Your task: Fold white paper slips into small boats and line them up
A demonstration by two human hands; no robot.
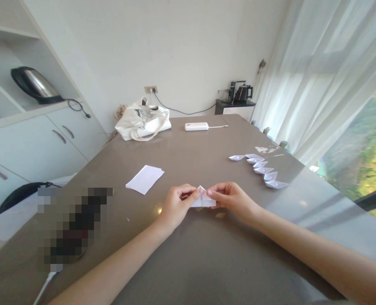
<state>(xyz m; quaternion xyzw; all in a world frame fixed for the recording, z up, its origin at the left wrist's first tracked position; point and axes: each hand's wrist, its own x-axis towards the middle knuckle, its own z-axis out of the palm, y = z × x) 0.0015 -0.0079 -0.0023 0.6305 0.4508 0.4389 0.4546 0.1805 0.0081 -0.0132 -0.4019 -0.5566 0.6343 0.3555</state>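
Between my two hands is a small folded sheet of white paper [201, 201], its top coming to a point and its lower edge straight. My left hand [179, 204] pinches its left side, thumb on the front face. On the other side, my right hand [230, 198] grips the paper with thumb and fingers; some fingertips are hidden behind it. A stack of white paper sheets [145, 179] lies to the left of my left hand. Beyond my right hand, several folded paper boats [264, 170] stand in a slanting row on the table.
On the brown table [188, 262], a white handbag [143, 123] and a white power bank [196, 126] with a short cable stand at the far side. A blurred-out dark object [79, 228] with a white cable lies at left. Paper scraps [265, 149] lie near the right edge.
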